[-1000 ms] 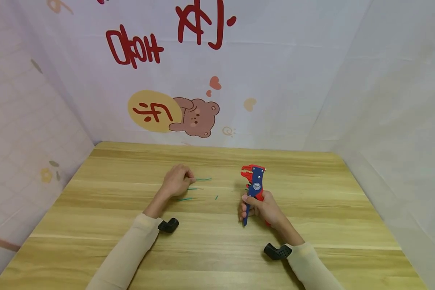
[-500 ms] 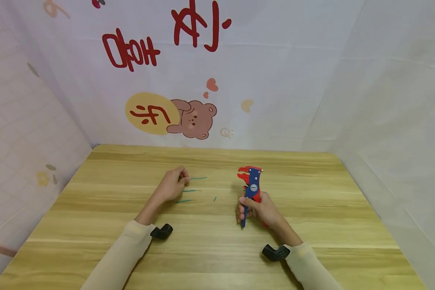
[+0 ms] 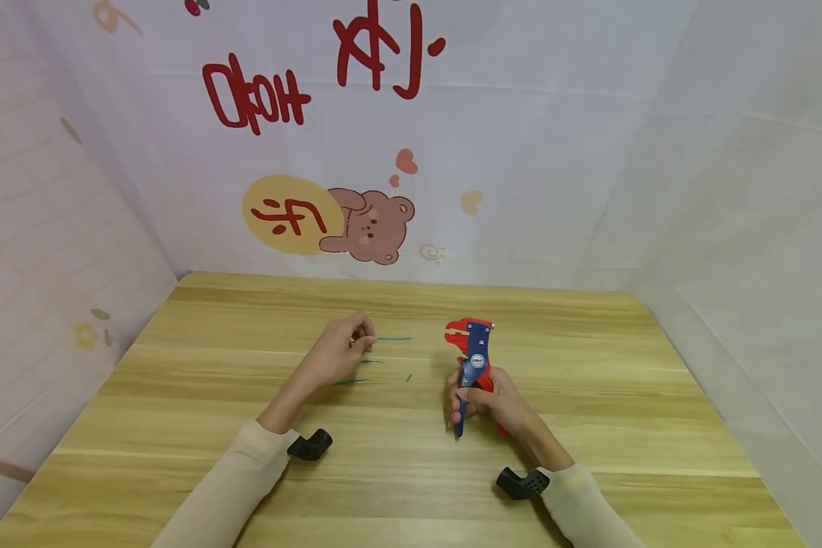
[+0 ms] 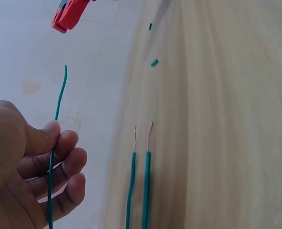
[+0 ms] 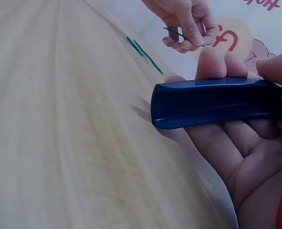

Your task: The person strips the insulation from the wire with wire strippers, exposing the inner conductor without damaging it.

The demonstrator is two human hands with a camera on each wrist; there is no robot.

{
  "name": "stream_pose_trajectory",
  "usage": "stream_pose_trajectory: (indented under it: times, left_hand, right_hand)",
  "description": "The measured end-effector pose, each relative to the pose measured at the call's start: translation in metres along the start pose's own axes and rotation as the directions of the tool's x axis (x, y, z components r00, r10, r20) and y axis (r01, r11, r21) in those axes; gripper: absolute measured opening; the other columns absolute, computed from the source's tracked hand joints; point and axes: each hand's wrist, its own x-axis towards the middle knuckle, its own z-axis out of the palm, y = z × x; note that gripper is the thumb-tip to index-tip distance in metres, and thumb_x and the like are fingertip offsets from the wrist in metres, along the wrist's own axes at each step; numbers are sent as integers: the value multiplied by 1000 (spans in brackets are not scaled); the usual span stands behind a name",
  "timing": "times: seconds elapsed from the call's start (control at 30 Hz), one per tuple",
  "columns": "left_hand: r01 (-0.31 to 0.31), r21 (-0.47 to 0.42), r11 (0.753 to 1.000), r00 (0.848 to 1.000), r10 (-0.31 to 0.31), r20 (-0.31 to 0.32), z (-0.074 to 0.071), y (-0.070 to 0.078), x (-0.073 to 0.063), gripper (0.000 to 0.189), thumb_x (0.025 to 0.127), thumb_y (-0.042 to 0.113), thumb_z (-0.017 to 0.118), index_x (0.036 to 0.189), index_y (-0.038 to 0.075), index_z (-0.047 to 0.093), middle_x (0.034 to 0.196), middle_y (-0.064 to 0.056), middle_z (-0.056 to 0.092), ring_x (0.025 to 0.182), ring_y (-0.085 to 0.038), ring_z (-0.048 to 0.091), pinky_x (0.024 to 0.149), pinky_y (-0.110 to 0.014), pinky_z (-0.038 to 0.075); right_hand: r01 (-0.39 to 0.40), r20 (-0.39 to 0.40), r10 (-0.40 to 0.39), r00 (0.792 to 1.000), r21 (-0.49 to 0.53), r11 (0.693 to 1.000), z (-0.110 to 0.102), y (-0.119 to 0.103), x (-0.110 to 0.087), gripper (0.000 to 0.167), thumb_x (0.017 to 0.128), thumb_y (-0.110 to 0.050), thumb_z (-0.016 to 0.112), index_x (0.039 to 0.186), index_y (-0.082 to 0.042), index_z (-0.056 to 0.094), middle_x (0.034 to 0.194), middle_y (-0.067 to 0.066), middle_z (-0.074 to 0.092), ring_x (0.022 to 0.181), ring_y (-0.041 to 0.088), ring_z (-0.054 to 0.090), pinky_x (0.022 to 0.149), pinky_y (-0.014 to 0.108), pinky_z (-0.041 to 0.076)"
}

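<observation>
My left hand (image 3: 336, 354) pinches a thin green wire (image 3: 393, 339) between thumb and index finger, its unbared end pointing right. In the left wrist view that wire (image 4: 61, 95) runs down across the palm, lifted above the table. A blue-and-red wire stripper (image 3: 478, 359) is gripped in my right hand (image 3: 507, 403), its red jaws standing apart and facing left. The blue handle (image 5: 217, 102) lies across the fingers in the right wrist view. Below the left hand, two green wires (image 4: 132, 181) (image 4: 146, 191) with bare copper ends lie side by side on the table.
Small green insulation scraps (image 4: 154, 62) (image 4: 150, 26) lie on the wooden table (image 3: 411, 472), one of them between the hands in the head view. A printed white cloth (image 3: 534, 167) hangs behind the table, and more cloth stands at both sides.
The left hand has lifted the wire and brought it slightly right. The wire stripper has shifted a little left and down in the right hand. The wires on the table stay put.
</observation>
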Motion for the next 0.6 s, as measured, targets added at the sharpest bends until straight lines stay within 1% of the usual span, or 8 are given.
stream_pose_trajectory:
  times: [0.1, 0.17, 0.27, 0.33, 0.4, 0.5, 0.6]
  left_hand:
    - [-4, -7, 1000, 1000, 5, 8, 1, 4, -1, 10, 102, 7, 61, 94, 10, 59, 82, -10, 68, 72, -13, 58, 63, -24, 46]
    - [-5, -18, 1000, 1000, 5, 15, 1, 7, -1, 9, 102, 6, 61, 94, 10, 59, 82, -10, 68, 71, -13, 57, 63, -25, 46]
    - [-18, -34, 999, 1000, 19, 23, 3, 9, 0, 9, 102, 5, 61, 94, 10, 59, 81, -10, 67, 71, -12, 57, 64, -25, 47]
    - [-29, -49, 998, 999, 30, 32, 3, 12, 0, 9, 102, 5, 61, 94, 10, 59, 82, -12, 67, 70, -12, 57, 64, -24, 48]
    - [-42, -62, 997, 998, 44, 38, 4, 15, 0, 8, 102, 5, 61, 95, 9, 59, 82, -13, 67, 70, -12, 57, 64, -24, 48]
    - [-62, -79, 995, 997, 66, 44, 3, 20, 0, 7, 103, 6, 60, 96, 7, 60, 83, -15, 66, 69, -13, 57, 63, -24, 48]
    - [-86, -73, 994, 995, 89, 42, 2, 23, 0, 5, 103, 6, 60, 98, 7, 62, 83, -15, 66, 70, -14, 58, 63, -24, 47]
  right_hand:
    - [63, 69, -65, 996, 34, 997, 0, 1, 0, 33, 102, 2, 47, 127, 21, 35, 94, 17, 64, 82, 20, 72, 81, 41, 63]
    - [80, 94, -85, 992, 56, 995, 1, 2, 0, 34, 100, 3, 46, 128, 19, 36, 95, 20, 63, 83, 21, 72, 82, 40, 62]
    - [103, 113, -110, 987, 69, 992, 3, 2, 1, 34, 98, 2, 48, 129, 15, 40, 95, 17, 64, 82, 21, 71, 83, 39, 62]
    - [115, 130, -125, 984, 83, 990, 4, 3, 2, 36, 97, 3, 48, 131, 15, 40, 94, 14, 64, 81, 21, 70, 84, 42, 62]
    - [129, 149, -145, 978, 115, 985, 5, 3, 3, 38, 97, 5, 47, 132, 16, 39, 92, 13, 64, 81, 22, 68, 87, 48, 61]
    - [113, 200, -158, 967, 217, 970, 7, 4, 4, 43, 96, 8, 42, 138, 15, 36, 92, 11, 62, 82, 22, 63, 93, 58, 57]
    - [63, 253, -149, 956, 320, 945, 8, 3, 6, 48, 97, 8, 37, 144, 9, 34, 95, 10, 58, 84, 22, 59, 97, 62, 53]
